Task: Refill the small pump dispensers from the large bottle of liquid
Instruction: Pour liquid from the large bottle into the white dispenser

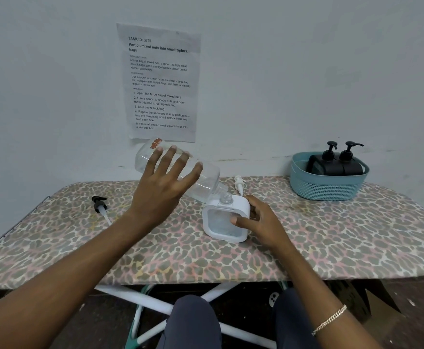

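L fingers (173,157): spread over the upper side of large clear bottle (205,177), grasping it; thumb hidden.
L hand (160,187): holds bottle off the board, base up toward wall, neck down to the right.
R thumb (238,220): pressed on clear front window of white dispenser (221,227).
R hand (258,220): other fingers curled round dispenser's right side, gripping it; chain bracelet (330,319) on wrist.
Bottle neck: right over dispenser's open neck; touching or not, can't tell.
Dispenser: stands mid-board on ironing board (331,248), leopard-print cover, pump off.
White pump head (239,183): lying just behind dispenser.
Black pump head (99,204): lying on board, left of L hand, tube toward near edge.
Teal basket (326,187): far right of board, 2 black pump dispensers (336,163) inside, side by side.
Wall: printed sheet (159,81) above bottle.
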`<state>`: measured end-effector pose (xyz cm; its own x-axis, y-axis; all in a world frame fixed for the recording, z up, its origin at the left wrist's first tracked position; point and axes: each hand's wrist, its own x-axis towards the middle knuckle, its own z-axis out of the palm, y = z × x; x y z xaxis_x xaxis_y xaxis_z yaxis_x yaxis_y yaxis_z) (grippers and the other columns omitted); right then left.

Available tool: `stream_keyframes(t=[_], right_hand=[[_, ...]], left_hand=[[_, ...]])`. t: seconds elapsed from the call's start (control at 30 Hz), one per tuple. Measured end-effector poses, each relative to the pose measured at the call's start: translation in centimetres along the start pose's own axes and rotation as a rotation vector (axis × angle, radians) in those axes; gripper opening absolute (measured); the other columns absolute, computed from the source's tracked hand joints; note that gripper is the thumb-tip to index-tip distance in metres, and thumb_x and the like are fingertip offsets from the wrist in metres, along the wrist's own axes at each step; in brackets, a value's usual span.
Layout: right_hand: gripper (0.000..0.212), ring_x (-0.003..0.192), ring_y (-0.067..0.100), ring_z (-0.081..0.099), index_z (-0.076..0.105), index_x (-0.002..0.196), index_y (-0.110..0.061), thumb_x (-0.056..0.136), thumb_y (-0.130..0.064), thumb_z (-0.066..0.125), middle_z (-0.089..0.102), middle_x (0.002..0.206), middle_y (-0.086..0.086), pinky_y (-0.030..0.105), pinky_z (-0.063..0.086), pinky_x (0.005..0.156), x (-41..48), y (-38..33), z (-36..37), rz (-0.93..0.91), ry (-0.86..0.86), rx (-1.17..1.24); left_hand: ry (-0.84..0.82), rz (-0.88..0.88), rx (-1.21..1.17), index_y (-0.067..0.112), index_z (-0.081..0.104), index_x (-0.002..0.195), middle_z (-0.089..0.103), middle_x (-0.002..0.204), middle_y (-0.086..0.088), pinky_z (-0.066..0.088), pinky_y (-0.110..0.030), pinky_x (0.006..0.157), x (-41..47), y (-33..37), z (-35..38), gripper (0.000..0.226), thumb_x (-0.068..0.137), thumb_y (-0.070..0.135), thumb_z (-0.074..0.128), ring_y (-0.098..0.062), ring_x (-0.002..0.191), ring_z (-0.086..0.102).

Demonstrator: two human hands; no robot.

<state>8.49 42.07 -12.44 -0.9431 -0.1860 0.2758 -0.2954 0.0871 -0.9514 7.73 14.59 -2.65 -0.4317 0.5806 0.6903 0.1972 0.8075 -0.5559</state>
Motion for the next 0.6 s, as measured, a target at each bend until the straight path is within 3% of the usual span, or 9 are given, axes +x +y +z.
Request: stream_keyframes(t=[0.2, 0.37, 0.6], right_hand=[[0.063, 0.106, 0.017, 0.071, 0.068, 0.129, -0.026, 0.073, -0.052, 0.08, 0.073, 0.117, -0.003, 0.034, 0.058, 0.087, 0.06, 0.1, -0.02, 0.004, -0.001, -0.01], [0.063, 0.103, 0.015, 0.071, 0.069, 0.129, -0.025, 0.073, -0.052, 0.079, 0.074, 0.114, -0.005, 0.028, 0.056, 0.084, 0.03, -0.06, -0.03, -0.001, -0.002, -0.014], [0.063, 0.104, 0.015, 0.071, 0.069, 0.129, -0.024, 0.074, -0.051, 0.08, 0.074, 0.115, -0.004, 0.025, 0.056, 0.082, 0.07, -0.06, 0.0, -0.01, -0.008, -0.011]], left_hand=[[-0.015, 0.031, -0.002, 0.014, 0.059, 0.145, 0.059, 0.144, -0.024, 0.031, -0.065, 0.121, 0.25, -0.38, -0.12, 0.057, 0.092, -0.008, 0.054, -0.05, 0.137, 0.053], [-0.035, 0.054, 0.002, 0.014, 0.06, 0.143, 0.061, 0.142, -0.025, 0.035, -0.065, 0.118, 0.56, -0.42, -0.41, 0.056, 0.103, -0.001, 0.025, -0.051, 0.136, 0.054], [0.009, 0.088, 0.02, 0.014, 0.059, 0.143, 0.06, 0.143, -0.024, 0.034, -0.064, 0.117, 0.88, -0.76, -0.2, 0.054, 0.094, -0.007, 0.052, -0.05, 0.135, 0.055]])
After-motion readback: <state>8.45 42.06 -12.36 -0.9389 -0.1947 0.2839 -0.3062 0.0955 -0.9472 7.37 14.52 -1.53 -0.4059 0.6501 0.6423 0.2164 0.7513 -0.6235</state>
